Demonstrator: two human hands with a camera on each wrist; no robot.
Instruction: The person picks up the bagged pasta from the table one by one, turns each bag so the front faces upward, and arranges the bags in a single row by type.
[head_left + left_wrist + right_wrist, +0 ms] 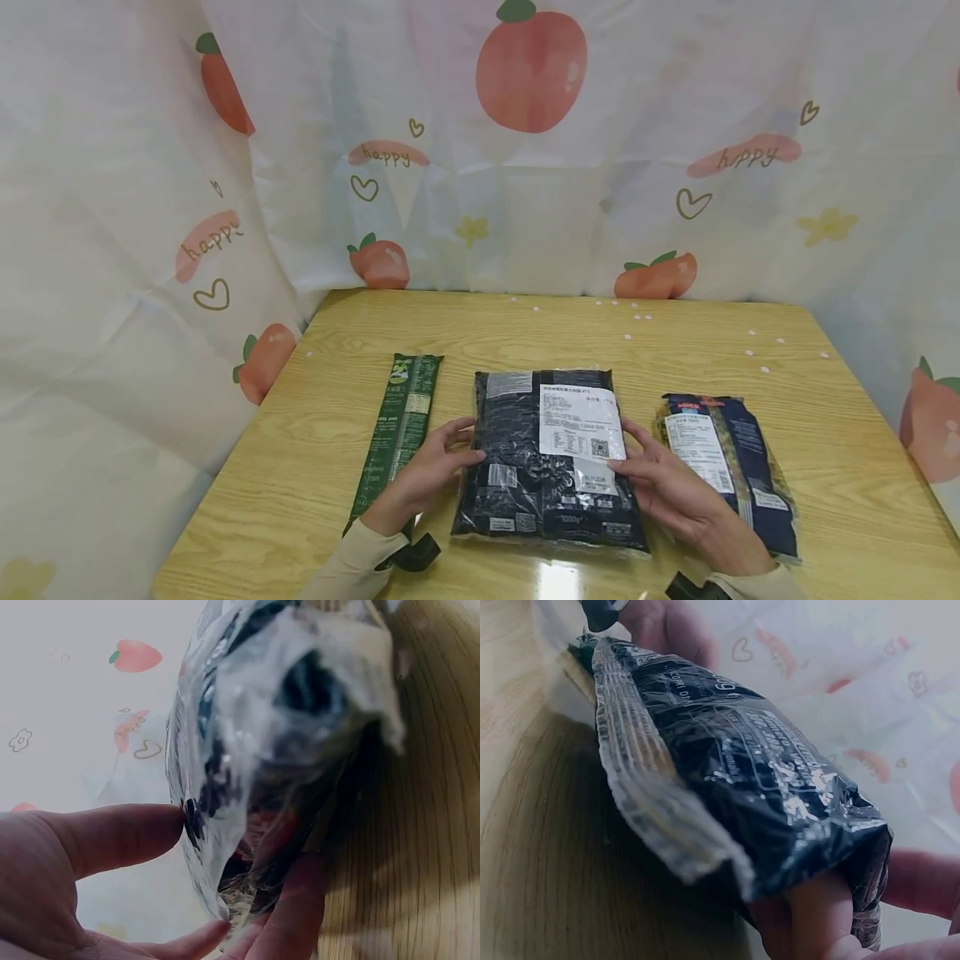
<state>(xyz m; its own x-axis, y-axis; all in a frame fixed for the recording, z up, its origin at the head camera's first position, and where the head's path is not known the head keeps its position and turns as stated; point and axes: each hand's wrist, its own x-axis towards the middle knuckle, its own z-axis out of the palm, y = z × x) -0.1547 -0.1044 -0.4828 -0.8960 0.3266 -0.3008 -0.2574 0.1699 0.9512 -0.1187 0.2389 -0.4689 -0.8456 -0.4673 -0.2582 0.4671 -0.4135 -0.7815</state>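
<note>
A large dark plastic food bag (517,467) with a white label and "1000g" printed on it is between both hands at the middle of the table. My left hand (431,467) grips its left edge, thumb on the upper face and fingers beneath, as the left wrist view shows. On the opposite edge my right hand (671,492) grips the bag the same way, thumb by the label. In the right wrist view the bag's clear sealed end (652,795) stands just over the wood, with fingers (821,915) tucked under the side.
Left of the bag lies a long green spaghetti packet (397,425), partly behind the left wrist. To the right is a blue and clear pasta bag (727,458) with a white label. Small white specks dot the far part of the wooden table (465,333). A printed curtain (525,217) hangs behind.
</note>
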